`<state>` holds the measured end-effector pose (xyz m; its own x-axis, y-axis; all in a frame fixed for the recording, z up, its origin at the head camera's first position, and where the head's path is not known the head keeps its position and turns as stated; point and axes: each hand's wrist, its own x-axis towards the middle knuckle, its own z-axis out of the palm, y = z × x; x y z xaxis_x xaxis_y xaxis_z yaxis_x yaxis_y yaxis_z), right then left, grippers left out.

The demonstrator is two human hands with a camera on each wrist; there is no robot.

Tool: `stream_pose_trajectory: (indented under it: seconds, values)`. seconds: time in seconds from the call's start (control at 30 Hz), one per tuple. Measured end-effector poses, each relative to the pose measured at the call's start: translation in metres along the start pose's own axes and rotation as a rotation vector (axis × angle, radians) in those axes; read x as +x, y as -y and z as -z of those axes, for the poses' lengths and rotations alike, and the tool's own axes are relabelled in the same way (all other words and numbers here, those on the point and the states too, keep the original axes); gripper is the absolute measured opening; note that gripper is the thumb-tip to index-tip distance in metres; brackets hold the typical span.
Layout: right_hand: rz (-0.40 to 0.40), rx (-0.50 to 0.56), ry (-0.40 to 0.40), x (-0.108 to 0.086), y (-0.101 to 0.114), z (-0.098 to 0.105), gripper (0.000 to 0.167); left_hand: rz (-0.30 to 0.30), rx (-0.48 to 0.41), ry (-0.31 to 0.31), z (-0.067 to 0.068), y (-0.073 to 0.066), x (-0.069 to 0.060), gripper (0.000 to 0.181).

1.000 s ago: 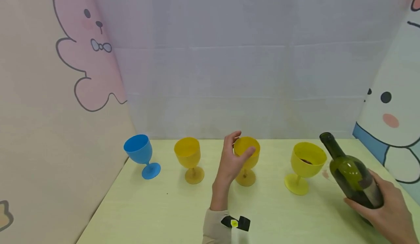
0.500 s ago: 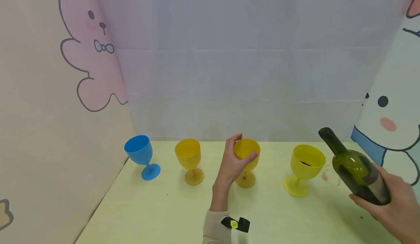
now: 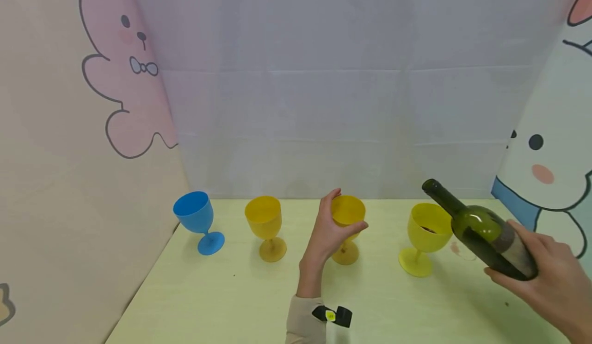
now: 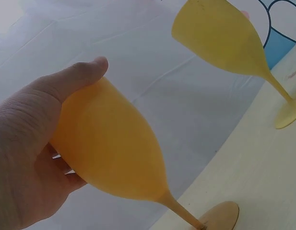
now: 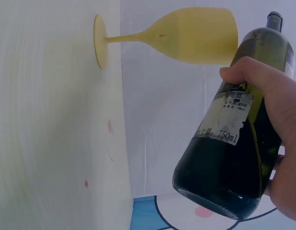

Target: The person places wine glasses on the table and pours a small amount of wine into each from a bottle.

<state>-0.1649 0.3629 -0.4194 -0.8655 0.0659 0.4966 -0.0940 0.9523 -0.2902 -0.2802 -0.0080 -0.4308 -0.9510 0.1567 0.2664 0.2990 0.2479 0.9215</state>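
- Bottle (image 3: 491, 240): green glass, pale label, tilted, neck pointing up and left.
- Orange-yellow goblet (image 3: 350, 211): upright on tabletop (image 3: 222, 308).
- Lime-yellow goblet (image 3: 424, 238): upright, right of it, dark contents visible inside.

- On the bottle (image 5: 263, 158), a pale label (image 5: 224, 115) is bearing dark print; "750ml" is standing out clearly near its lower edge.
- Just beside that figure, on the same line, the Chinese characters "含量" are showing, followed by a colon; whatever is preceding them is staying unclear.
- Higher on the label, smaller lines of print are running, too blurred for reading.
- On the dark wristband (image 3: 319, 312), a small yellow tag (image 3: 330, 315) is carrying marks too tiny for making out.
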Motion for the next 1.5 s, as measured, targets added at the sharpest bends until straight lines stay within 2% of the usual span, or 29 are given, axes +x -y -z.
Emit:
stream_pose_trajectory:
  seconds: [0.23,0.5,0.73,1.03,1.5]
  values:
    - [0.062,-0.038,-0.033,0.001,0.007,0.004,0.127,0.059,-0.021,-0.007,-0.001,-0.001,0.0,0.101]
    - [0.113,-0.048,-0.061,0.005,0.022,0.009,0.125,0.124,-0.078,-0.024,0.001,0.003,0.001,0.094]
    - [0.216,-0.081,-0.1,0.013,0.031,0.013,0.126,0.109,-0.106,-0.062,0.0,0.006,0.001,0.087]
    - [0.293,-0.174,-0.086,0.024,0.034,0.018,0.128,0.114,-0.121,-0.044,-0.005,0.005,0.006,0.085]
    - [0.405,-0.164,-0.102,0.04,0.045,0.02,0.114,0.111,-0.103,-0.034,-0.006,0.004,0.008,0.086]
